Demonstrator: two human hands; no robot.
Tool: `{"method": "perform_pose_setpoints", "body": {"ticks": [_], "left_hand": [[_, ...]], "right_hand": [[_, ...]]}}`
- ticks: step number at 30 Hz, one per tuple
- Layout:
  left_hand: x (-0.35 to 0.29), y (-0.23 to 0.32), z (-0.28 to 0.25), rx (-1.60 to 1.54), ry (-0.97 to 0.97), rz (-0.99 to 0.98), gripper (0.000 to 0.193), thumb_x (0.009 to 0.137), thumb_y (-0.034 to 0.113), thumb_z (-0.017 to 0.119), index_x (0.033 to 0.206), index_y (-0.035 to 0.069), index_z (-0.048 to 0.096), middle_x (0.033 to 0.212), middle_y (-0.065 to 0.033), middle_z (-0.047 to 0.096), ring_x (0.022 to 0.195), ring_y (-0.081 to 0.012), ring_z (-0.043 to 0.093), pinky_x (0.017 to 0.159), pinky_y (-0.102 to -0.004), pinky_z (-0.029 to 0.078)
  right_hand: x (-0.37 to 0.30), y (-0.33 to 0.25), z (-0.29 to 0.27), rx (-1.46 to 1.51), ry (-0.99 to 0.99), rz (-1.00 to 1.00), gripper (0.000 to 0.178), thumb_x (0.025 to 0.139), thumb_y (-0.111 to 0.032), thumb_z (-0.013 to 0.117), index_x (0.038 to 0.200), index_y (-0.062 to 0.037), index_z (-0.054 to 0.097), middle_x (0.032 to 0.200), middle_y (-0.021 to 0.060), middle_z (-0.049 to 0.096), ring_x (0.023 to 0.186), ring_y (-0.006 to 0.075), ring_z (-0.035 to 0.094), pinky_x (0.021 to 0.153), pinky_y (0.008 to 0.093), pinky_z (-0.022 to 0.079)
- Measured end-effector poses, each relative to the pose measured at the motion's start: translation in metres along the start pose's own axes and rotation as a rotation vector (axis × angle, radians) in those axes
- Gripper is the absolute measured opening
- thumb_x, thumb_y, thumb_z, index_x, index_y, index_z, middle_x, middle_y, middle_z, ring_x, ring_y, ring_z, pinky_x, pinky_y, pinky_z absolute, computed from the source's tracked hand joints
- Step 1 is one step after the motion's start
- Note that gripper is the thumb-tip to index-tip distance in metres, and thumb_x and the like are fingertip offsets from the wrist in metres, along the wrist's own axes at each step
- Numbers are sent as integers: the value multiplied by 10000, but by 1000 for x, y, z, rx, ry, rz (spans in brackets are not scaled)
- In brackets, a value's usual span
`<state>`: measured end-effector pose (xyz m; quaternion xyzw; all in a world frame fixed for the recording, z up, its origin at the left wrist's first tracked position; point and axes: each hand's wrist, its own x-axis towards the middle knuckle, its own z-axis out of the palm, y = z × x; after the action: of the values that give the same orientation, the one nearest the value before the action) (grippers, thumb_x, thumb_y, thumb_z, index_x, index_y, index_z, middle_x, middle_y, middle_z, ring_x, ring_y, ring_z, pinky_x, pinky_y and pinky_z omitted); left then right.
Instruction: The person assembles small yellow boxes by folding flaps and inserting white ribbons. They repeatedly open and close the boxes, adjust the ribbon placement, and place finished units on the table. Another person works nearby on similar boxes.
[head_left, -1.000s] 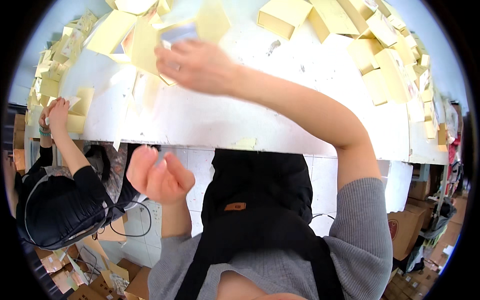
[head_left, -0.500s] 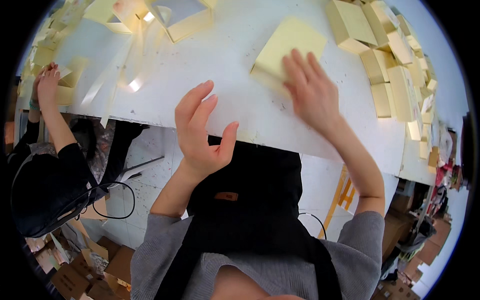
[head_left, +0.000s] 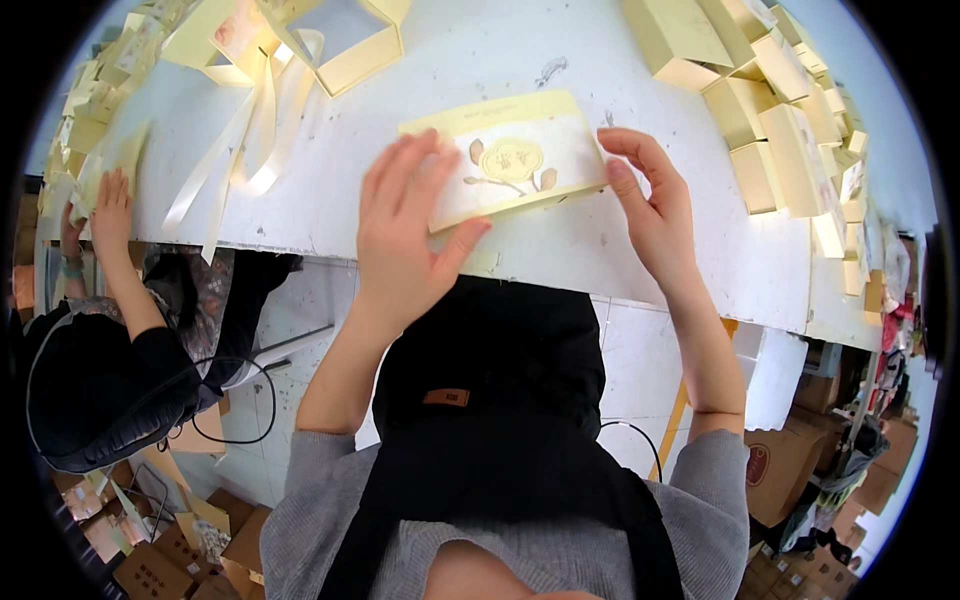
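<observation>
A shallow pale-yellow gift box (head_left: 560,112) with a white printed top, an oval floral emblem and brown leaves sits before me at the table's near side, slightly askew. My left hand (head_left: 405,215) lies over its left end, fingers across the top and blurred, thumb by the near edge. At the right end my right hand (head_left: 655,205) is curled, with thumb and forefinger at the box's corner. Between them the two hands hold the box. The right hand's lower fingers are partly hidden behind its thumb and palm.
Pale-yellow boxes stand piled along the right side (head_left: 755,120) of the white table (head_left: 560,235). At the back left an open box (head_left: 350,45) stands near loose cream ribbons (head_left: 240,150). A co-worker's hand (head_left: 112,205) handles a yellow piece at far left. Cardboard cartons (head_left: 785,470) are below.
The yellow box has come nearer and left, and its printed top now shows. My left hand moved onto its left end; my right hand shifted to its right end. The co-worker's hands moved.
</observation>
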<state>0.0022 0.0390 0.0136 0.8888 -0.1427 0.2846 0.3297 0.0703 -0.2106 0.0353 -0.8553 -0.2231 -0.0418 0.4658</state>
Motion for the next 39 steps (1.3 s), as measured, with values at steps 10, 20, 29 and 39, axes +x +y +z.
{"method": "perform_pose_setpoints", "body": {"ticks": [10, 20, 29, 39], "left_hand": [[44, -28, -41, -318, -459, -198, 533, 848, 190, 598, 1330, -13, 494, 1358, -182, 525, 1259, -298, 487, 1089, -373, 336], [9, -53, -45, -177, -350, 111, 424, 904, 245, 590, 1274, 37, 586, 1283, -105, 609, 1147, -268, 605, 918, -295, 491], [20, -63, -22, -776, 13, -714, 438, 1005, 322, 497, 1017, -89, 649, 961, -122, 700, 867, -163, 670, 784, -282, 546], [10, -23, -30, -390, 615, -22, 235, 922, 110, 635, 1097, -17, 545, 998, -94, 628, 873, -143, 614, 757, -289, 526]], "right_hand": [[80, -41, -4, -671, -690, -344, 720, 543, -107, 853, 1178, -48, 518, 1226, 80, 505, 1117, 305, 448, 917, 367, 427], [-30, 19, 4, -797, 70, -1050, 227, 560, -69, 634, 756, -86, 521, 955, 72, 606, 656, 187, 478, 495, 271, 350], [-33, 3, 4, -440, -256, -621, 159, 786, -134, 665, 823, -57, 531, 969, 111, 575, 669, 235, 542, 544, 331, 441], [89, -64, 31, -728, -625, -188, 228, 863, -205, 647, 752, -6, 650, 609, 128, 572, 587, 273, 580, 535, 372, 446]]}}
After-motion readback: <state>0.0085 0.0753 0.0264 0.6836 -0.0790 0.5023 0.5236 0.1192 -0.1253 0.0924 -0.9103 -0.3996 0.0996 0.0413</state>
